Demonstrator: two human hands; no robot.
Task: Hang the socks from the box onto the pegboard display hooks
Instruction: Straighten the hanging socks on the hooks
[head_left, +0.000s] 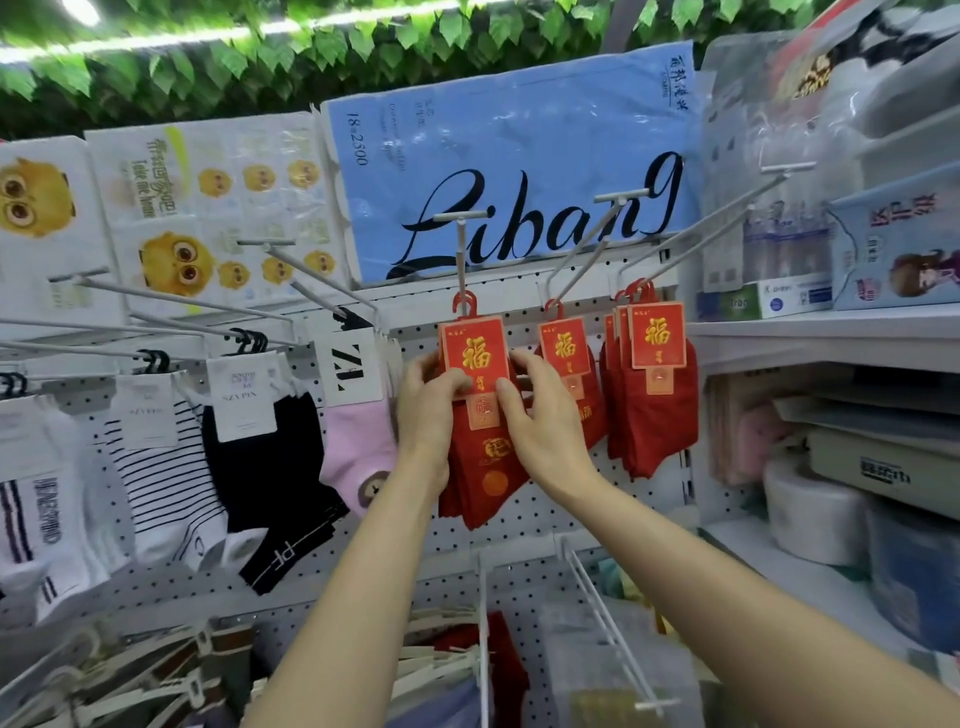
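A bundle of red socks (480, 467) with a red and gold card hangs by its red hanger on a white pegboard hook (460, 244). My left hand (428, 410) grips the bundle's left edge with the thumb on the card. My right hand (540, 415) holds its right edge, fingers curled behind and thumb on the front. Two more hooks to the right carry red socks (569, 374) and a thicker red stack (649, 395). The box is out of view.
White, striped, black and pink socks (358, 441) hang on hooks to the left. A blue package (514, 156) stands above the pegboard (519, 525). Shelves with tissue rolls (810, 514) lie at the right. Long empty hooks (608, 618) jut out below.
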